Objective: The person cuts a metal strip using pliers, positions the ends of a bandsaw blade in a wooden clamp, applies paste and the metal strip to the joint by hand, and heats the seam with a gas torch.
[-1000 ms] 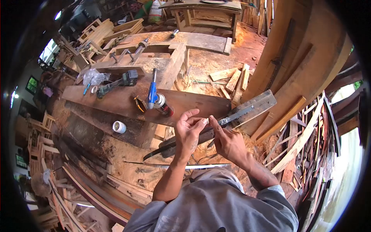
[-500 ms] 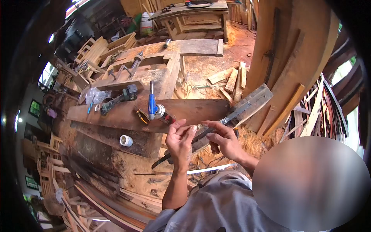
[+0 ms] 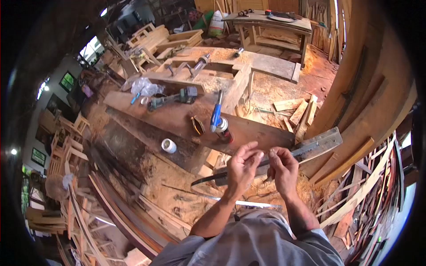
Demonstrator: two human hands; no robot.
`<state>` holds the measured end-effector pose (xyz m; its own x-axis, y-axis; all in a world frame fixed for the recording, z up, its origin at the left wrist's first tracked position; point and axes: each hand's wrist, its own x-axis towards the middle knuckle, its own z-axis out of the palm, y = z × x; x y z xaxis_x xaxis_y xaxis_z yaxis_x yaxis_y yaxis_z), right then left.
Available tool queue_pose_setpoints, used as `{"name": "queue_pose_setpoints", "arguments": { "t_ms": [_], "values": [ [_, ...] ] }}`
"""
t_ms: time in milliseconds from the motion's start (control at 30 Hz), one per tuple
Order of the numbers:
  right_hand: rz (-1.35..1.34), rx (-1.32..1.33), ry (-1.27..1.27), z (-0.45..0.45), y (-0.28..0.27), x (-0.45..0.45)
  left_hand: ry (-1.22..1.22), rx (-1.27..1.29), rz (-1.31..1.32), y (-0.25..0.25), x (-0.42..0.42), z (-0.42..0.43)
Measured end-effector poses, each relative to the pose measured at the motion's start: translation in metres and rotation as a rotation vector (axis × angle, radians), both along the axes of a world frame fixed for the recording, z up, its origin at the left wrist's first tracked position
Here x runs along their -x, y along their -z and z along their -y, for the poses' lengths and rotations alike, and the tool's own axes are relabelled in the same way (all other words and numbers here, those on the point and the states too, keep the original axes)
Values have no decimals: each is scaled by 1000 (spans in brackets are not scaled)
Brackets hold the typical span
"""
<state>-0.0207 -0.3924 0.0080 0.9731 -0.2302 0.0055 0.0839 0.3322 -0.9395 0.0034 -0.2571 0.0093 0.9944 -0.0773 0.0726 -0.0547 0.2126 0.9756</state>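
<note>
Grey block (image 3: 327,140) runs 8 to 2 o'clock, behind both hands in view. Its upper end sits at 2 from the right hand (image 3: 285,170), the nearer one. Left hand (image 3: 242,170) is just beside, at 9. Both pinches narrow, almost meeting; can't tell what they hold, if anything. Torch (image 3: 216,116) at 11 from left hand.

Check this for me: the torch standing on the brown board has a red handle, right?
Nearly! The handle isn't red, it's blue, as the head view shows. The torch does stand on the brown board.
</note>
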Motion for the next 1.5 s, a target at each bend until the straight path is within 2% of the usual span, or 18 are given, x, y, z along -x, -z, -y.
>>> {"name": "queue_pose_setpoints", "arguments": {
  "t_ms": [167,233,300,367,433,533,600,767,933,1100,1300,1400,1500],
  "values": [
    [-70,8,-199,5,-9,-12,-236,-401,387,-13,-5,-32],
    [-66,-8,-242,-2,-16,-14,-207,-227,293,-15,-5,-42],
    [-117,101,-230,-5,-24,-12,-231,-334,466,-31,-3,-46],
    [-91,209,-331,-7,-22,-12,-207,-269,463,-27,3,-48],
    [-20,292,-324,-17,-17,-12,-217,-508,667,-35,3,-59],
    [132,302,-426,-23,-1,-18,-230,-542,611,-37,7,-69],
    [114,306,-470,-22,10,-21,-238,-486,589,-35,8,-68],
    [114,294,-532,-39,9,-19,-270,-588,621,-23,12,-83],
    [98,322,-539,-41,7,-13,-250,-554,615,-24,19,-86],
    [136,400,-559,-35,3,1,-133,-639,536,-16,21,-84],
    [166,439,-522,-30,13,2,-77,-728,605,-12,24,-85],
    [183,423,-500,-32,10,1,-86,-717,602,-16,30,-85],
    [210,527,-502,-29,17,-1,-107,-696,553,-20,32,-86]
  ]
}}
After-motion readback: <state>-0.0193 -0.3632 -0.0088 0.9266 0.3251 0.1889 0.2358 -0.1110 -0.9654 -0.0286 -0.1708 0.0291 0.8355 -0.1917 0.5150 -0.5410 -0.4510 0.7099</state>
